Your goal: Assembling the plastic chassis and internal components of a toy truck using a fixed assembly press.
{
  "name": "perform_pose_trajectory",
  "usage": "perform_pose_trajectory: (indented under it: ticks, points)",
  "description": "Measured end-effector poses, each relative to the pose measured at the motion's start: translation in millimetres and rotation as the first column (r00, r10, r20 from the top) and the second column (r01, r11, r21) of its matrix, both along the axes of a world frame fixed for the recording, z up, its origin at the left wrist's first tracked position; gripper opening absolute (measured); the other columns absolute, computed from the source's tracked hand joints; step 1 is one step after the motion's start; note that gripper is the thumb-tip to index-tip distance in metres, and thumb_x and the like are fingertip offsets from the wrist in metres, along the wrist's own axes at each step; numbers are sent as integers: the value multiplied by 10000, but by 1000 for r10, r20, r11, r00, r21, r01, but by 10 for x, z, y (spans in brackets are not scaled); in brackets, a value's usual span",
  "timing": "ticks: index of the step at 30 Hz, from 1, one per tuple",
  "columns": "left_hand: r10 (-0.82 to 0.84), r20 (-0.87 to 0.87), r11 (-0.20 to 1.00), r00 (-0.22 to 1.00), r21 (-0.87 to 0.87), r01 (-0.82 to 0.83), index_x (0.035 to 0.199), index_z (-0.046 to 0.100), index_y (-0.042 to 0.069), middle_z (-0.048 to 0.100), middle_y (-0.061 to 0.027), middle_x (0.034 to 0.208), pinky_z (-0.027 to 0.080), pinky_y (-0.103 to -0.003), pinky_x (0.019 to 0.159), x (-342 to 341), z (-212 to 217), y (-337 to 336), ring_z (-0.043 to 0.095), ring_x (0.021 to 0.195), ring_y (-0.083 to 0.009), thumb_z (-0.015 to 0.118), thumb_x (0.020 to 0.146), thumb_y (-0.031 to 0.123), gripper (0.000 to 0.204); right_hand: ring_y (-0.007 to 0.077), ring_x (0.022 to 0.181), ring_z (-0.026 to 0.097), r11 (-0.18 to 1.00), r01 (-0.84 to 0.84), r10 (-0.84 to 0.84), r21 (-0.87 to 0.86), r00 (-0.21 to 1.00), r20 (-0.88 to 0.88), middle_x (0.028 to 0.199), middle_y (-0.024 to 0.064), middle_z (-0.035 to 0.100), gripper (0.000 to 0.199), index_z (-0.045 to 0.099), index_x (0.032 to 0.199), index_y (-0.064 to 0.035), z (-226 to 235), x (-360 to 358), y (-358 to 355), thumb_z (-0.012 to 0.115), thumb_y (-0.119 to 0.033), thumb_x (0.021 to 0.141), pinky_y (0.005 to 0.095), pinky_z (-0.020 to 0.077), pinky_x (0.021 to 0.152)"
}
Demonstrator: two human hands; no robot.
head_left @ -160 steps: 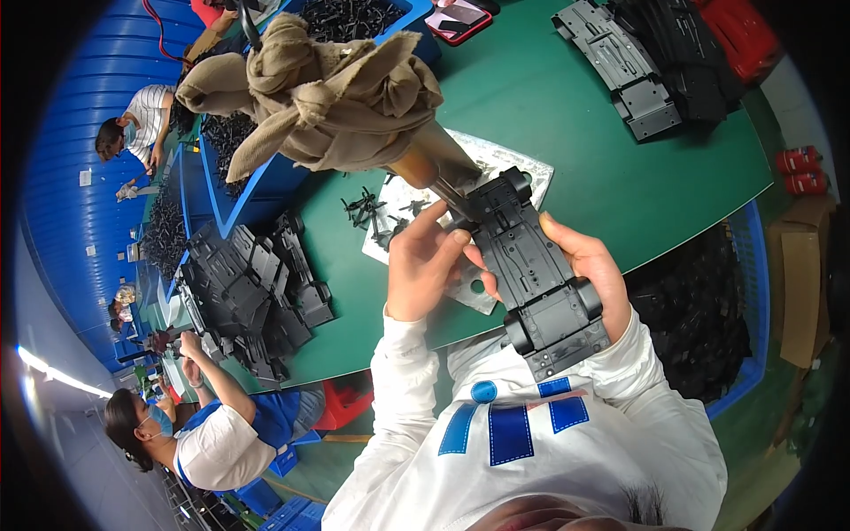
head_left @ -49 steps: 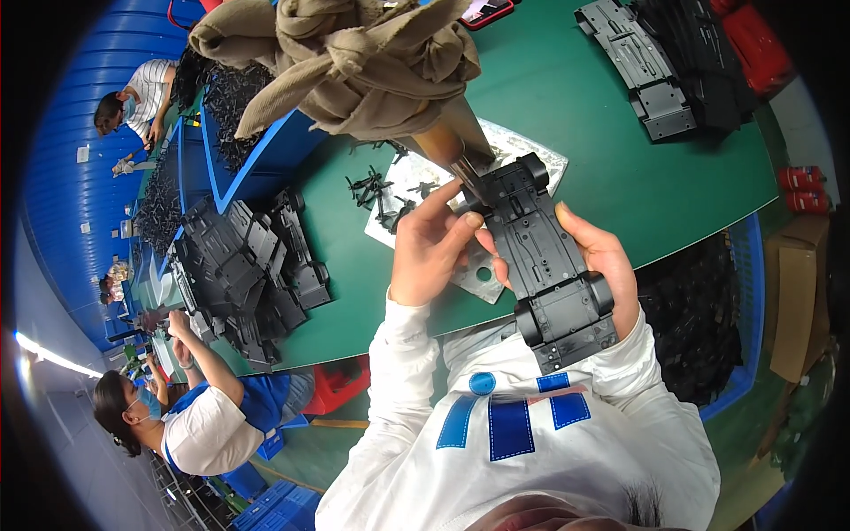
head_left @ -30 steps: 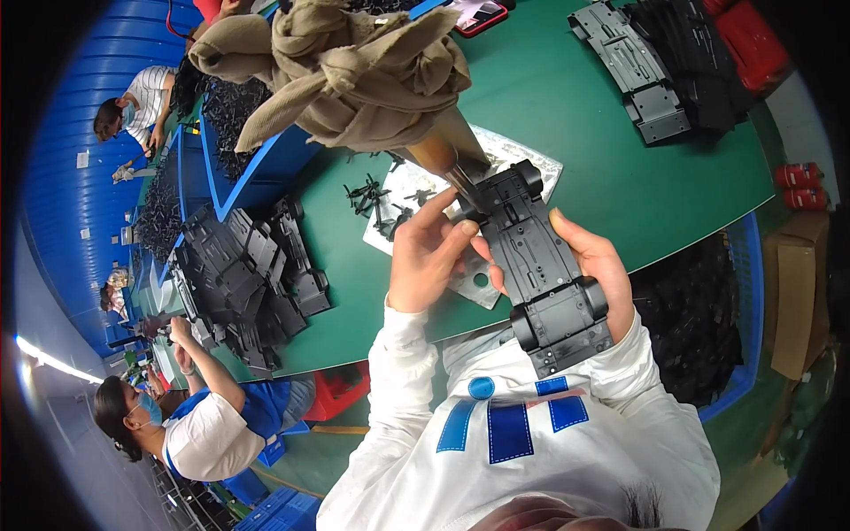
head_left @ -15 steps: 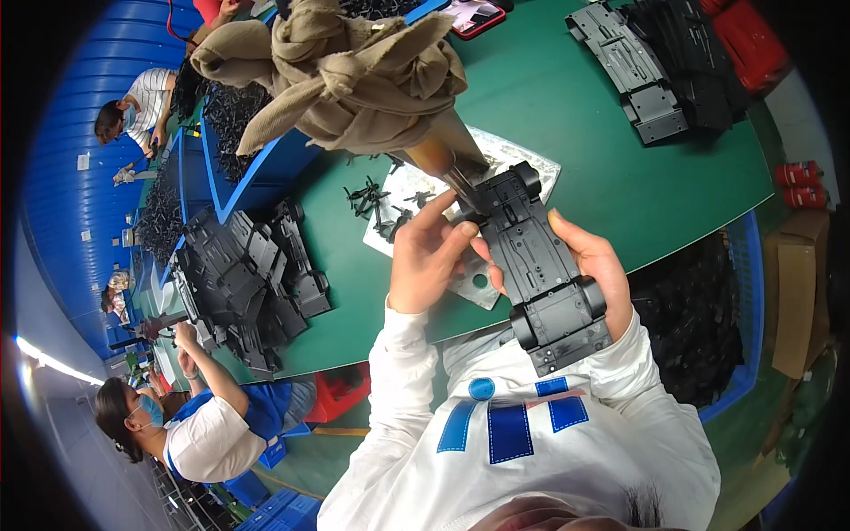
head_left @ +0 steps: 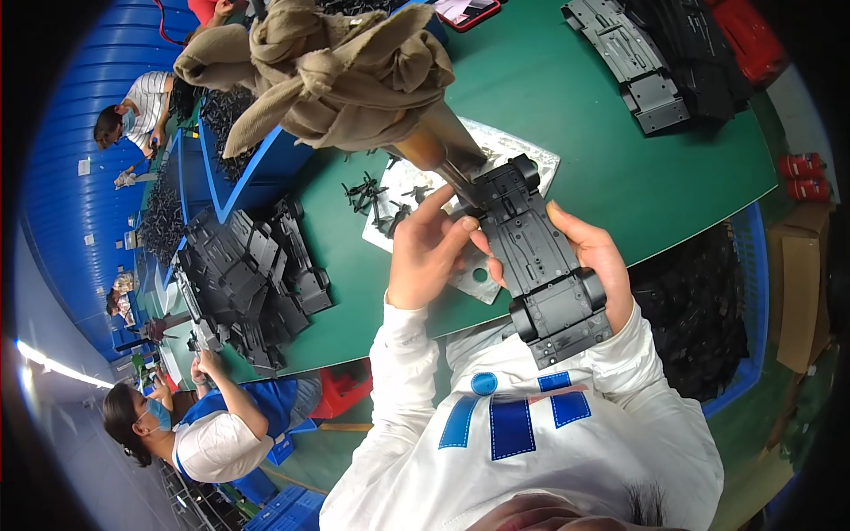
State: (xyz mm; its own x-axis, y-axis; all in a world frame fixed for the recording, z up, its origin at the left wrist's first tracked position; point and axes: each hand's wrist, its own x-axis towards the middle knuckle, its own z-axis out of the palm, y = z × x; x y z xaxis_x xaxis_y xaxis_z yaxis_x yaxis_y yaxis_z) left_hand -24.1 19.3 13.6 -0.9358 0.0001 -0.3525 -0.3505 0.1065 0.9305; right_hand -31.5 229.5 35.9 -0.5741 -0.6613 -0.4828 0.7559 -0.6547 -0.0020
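Observation:
A black plastic toy-car chassis lies tilted between my hands, its row of slots and screw holes facing up. My right hand is closed around its right edge, thumb on top. My left hand pinches the far left corner, with index finger and thumb close to the driver bit; some of its fingers are hidden beneath. The slim metal bit of an upright driver meets the chassis near that corner. Knotted beige cloth wraps the tool's upper part. Under the chassis sits a whitish metal plate.
Several small black parts lie left of the plate on the green table. Chassis piles stand at left and far right. A blue crate holds black parts. Two co-workers are at left.
The view has shifted slightly. My hands and the chassis keep nearly the same place under the driver. The nearer co-worker's head and arm have moved a little.

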Motion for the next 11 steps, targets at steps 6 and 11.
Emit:
perform_pose_trajectory:
  ticks: [6,11]
  points:
    - [-3,-4,1000,1000,-2,3,1415,507,-30,678,-8,710,393,-198,474,-3,2,3,493,531,-38,638,959,86,488,273,969,711,1000,-1,2,6,997,-81,1210,198,668,510,531,1337,44,-24,9,-2,370,-363,1075,357,596,888]
    - [-3,11,1000,1000,-15,4,1438,491,-11,679,-5,716,396,-197,477,-5,-10,-6,491,533,-37,650,957,99,518,266,985,712,1000,-15,16,24,998,-54,1199,151,691,489,567,1316,10,27,8,-1,410,-380,1067,363,589,897]
